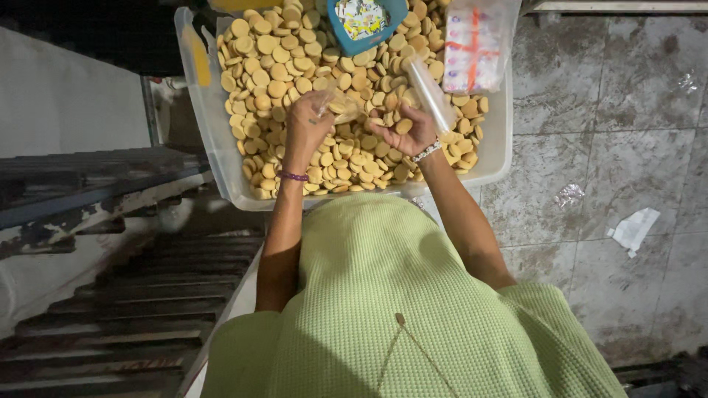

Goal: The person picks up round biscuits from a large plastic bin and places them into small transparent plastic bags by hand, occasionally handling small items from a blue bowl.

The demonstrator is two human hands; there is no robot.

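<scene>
Bagging round biscuits (295,74): the left hand (308,121) is pinching a small clear bag (335,103) partly filled, the right hand (404,129) is closing on a few biscuits. The clear plastic tub (210,140) is looking nearly full, so loads left.

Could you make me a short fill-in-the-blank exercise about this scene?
1. The clear bin is full of round ____.
2. The left hand wears a ____ bracelet.
3. The small tub lying on the heap is ____.
4. The person's top is ____.

Missing words: biscuits; purple; blue; green
</scene>
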